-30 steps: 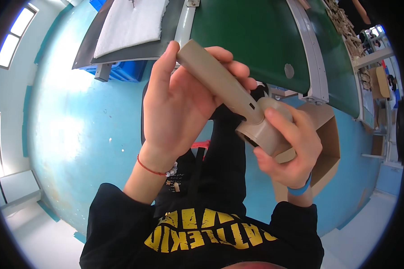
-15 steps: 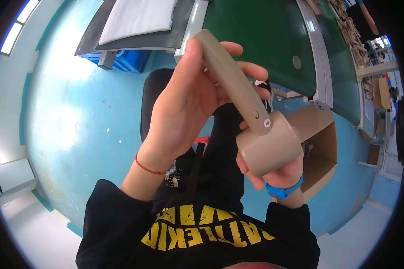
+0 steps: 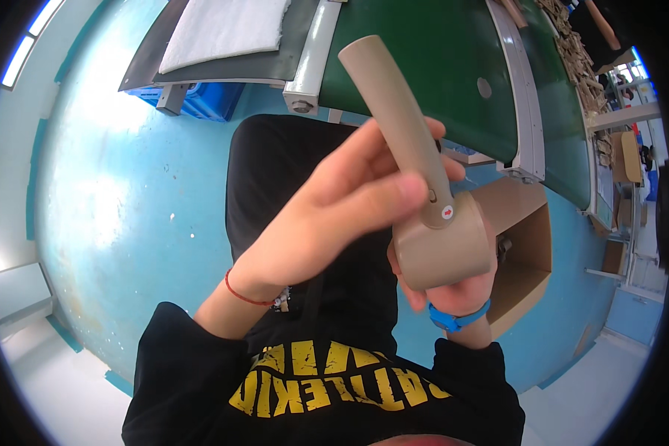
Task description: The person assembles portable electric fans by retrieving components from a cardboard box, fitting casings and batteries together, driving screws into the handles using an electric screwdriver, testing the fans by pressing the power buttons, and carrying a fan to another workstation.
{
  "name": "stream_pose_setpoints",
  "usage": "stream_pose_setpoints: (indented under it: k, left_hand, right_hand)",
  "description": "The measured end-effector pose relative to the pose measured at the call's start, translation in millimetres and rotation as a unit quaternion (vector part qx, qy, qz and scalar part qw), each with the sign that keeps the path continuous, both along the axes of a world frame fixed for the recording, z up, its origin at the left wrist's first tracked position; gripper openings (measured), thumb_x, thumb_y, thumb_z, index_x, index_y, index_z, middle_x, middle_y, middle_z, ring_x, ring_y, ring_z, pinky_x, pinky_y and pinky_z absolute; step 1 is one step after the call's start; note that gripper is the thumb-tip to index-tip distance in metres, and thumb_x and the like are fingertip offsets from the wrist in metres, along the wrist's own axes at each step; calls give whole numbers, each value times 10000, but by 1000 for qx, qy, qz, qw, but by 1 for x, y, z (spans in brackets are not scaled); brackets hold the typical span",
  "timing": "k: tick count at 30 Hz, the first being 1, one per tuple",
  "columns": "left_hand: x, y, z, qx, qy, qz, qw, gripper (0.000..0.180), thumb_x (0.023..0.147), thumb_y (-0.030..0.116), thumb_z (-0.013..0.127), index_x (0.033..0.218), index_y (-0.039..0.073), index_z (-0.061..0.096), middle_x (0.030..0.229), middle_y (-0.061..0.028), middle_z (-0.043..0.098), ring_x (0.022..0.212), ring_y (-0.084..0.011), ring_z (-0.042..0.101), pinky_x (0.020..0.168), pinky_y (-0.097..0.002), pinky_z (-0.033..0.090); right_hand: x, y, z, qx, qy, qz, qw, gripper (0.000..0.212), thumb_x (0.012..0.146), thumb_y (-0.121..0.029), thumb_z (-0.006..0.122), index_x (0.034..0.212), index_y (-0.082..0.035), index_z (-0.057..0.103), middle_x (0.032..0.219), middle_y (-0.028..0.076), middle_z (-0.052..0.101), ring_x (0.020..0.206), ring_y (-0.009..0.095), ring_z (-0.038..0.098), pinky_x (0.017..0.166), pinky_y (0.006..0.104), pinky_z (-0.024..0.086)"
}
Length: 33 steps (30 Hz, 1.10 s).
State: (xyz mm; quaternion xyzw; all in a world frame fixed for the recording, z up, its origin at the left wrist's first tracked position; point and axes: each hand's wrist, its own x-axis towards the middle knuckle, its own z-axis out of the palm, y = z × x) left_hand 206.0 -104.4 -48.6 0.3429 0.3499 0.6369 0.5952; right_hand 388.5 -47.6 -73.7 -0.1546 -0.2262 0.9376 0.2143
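Note:
A beige device shaped like a folding hair dryer [image 3: 444, 256], with a drum-shaped head and a long curved handle, is held up in front of me. Its handle tilts up and to the left, and a small round sticker with a red mark sits at the hinge. My right hand [image 3: 464, 293], with a blue wristband, cups the head from below; most of its fingers are hidden behind it. My left hand [image 3: 334, 204] is closed round the lower handle, thumb beside a small button, its other fingers behind the handle.
A green conveyor belt [image 3: 453, 67] with metal side rails lies ahead. At the right stands an open cardboard box [image 3: 524, 271] with something dark inside. A white padded sheet [image 3: 219, 33] rests on a dark table, above a blue crate [image 3: 212, 102]. Another person's arm shows at far right.
My left hand has slid down the handle from its upper end to near the hinge, and its thumb now lies by the button. The handle stands slightly more upright.

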Motion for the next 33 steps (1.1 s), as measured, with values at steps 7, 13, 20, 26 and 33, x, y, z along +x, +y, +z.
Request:
stream_pose_setpoints:
  k: [7,13,20,26,33]
  left_hand:
    - [12,-5,-1,3,-60,-36,998,708,790,178,620,1402,1,310,1266,-198,513,1085,-297,577,756,-382,585]
    - [11,-5,5,-35,-81,-52,995,742,763,181,621,1406,9,294,1251,-197,516,1033,-288,605,659,-347,591]
    - [10,-7,-2,-19,-81,-76,994,620,838,138,572,1401,100,315,1243,-81,502,1054,-169,522,670,-268,518]
    - [14,-7,-1,-59,-103,-21,993,781,656,230,598,1373,18,371,1243,-189,535,1141,-292,565,1005,-372,412]
    - [15,-7,-4,-46,-124,-26,991,663,617,178,561,1245,-7,458,1212,-191,561,1156,-301,558,1030,-377,390]
  right_hand:
    - [0,-8,-1,-24,-5,-55,998,605,970,-516,236,1264,-33,453,1032,172,628,617,320,654,439,372,525]
    - [0,-1,-6,-3,73,-11,997,538,982,-464,290,1283,-44,439,1120,143,586,838,277,619,637,366,518]
    - [-9,-9,-6,70,110,-30,991,548,992,-443,312,1350,-41,411,1202,112,563,1030,198,587,815,353,511]
    - [-11,-11,-12,198,26,-45,979,567,985,-462,287,1331,-33,419,1179,113,574,970,206,613,733,328,529]
    - [-3,-15,-17,238,-122,-87,960,677,937,-532,382,1271,53,444,1245,160,527,1150,211,517,991,323,381]
